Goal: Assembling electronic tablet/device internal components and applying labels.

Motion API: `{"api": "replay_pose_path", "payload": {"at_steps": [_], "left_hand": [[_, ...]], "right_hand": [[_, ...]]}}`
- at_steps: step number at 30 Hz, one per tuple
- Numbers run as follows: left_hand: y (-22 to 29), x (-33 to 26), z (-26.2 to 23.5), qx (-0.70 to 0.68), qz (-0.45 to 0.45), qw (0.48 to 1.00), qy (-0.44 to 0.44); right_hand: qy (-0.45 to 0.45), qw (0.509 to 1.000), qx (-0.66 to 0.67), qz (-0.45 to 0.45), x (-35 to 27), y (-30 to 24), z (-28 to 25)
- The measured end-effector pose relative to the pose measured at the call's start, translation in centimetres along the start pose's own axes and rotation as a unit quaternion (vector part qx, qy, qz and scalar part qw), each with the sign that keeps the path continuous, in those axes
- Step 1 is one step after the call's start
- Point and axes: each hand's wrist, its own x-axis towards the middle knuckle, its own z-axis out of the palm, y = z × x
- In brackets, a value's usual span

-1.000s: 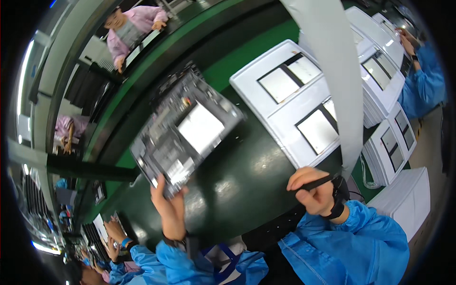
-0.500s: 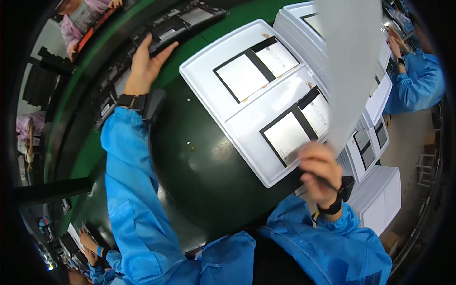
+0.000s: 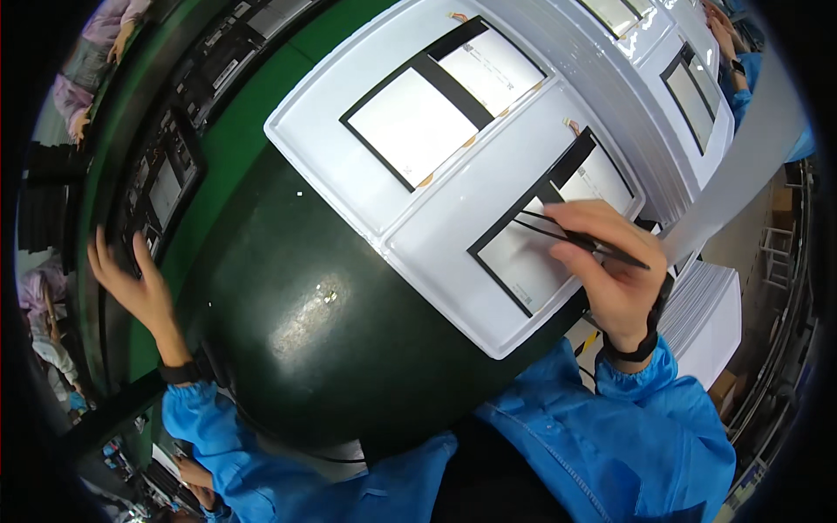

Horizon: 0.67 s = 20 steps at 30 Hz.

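In my right hand (image 3: 629,279) is a pair of black tweezers (image 3: 586,242), held between thumb and fingers. The tips hover over or touch a flat pack (image 3: 514,268) with two white panels and black edges; I cannot tell which. It lies in the near compartment of a white plastic tray (image 3: 427,253). A similar pack (image 3: 414,122) sits in the far compartment, an orange tab at its edge. My left hand (image 3: 135,283) is open at the left, fingers spread and holding nothing, beside the green conveyor. Nearest to it is a black device shell (image 3: 166,196) with exposed inner parts.
Another open device shell (image 3: 231,57) lies farther up the conveyor. A translucent sheet (image 3: 741,174) hangs at the right, above stacked white trays (image 3: 697,314). Small bits (image 3: 330,295) dot the dark green table (image 3: 288,357). Co-workers' hands show at the left and upper right.
My left hand has left the upper shell and moved down and left. My right hand has brought the tweezers over the near pack. The translucent sheet has swung away to the right.
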Motion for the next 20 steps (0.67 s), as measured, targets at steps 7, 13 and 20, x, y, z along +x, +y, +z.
{"api": "replay_pose_path", "payload": {"at_steps": [7, 13, 20], "left_hand": [[-5.3, -7.6, -2.2, 0.042, -0.132, 0.978, -0.154], [-4.0, -4.7, -0.4, 0.258, -0.273, 0.916, -0.143], [-10.5, -5.6, -1.8, 0.037, -0.308, 0.937, -0.162]], "right_hand": [[-0.001, 0.995, 0.044, 0.088, 2.0, 0.4, 2.9], [-0.023, 0.995, 0.021, 0.098, 2.0, 0.4, 3.2], [-0.042, 0.994, -0.015, 0.101, 2.4, -0.4, 3.1]]}}
